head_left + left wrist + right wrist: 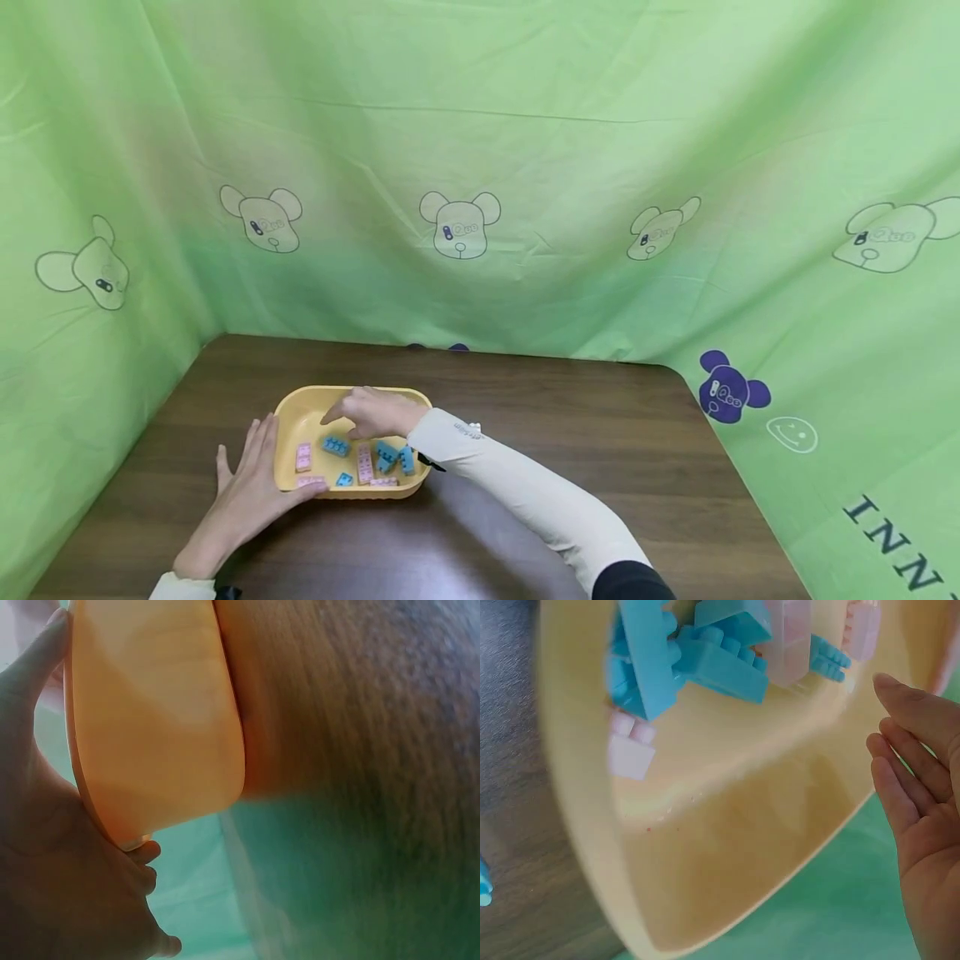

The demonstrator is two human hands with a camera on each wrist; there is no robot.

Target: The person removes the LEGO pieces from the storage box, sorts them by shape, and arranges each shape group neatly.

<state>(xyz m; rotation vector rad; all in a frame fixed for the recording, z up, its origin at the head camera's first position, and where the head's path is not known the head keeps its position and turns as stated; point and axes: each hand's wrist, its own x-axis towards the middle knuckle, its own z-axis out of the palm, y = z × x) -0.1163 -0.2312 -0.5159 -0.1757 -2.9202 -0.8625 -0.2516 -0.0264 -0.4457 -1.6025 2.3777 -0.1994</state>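
Note:
A yellow tray (375,493) holds several toy building bricks. Among them are a blue brick (335,446), a small blue brick (344,480) and an upright-lying pink brick (364,463); more blue bricks (724,664) bunch together at the tray's right side. My left hand (251,483) rests against the tray's left end, fingers fairly straight and spread, the thumb along the near rim. Over the far half of the tray reaches my right hand (375,412). In the right wrist view its fingers (901,784) are loosely bent, with nothing between them.
The tray stands on a brown wooden table (585,417). A small pale piece (475,427) lies on the table beyond the right forearm, and a blue piece (484,885) shows beside the tray. Green printed cloth (465,292) hangs around the back and sides.

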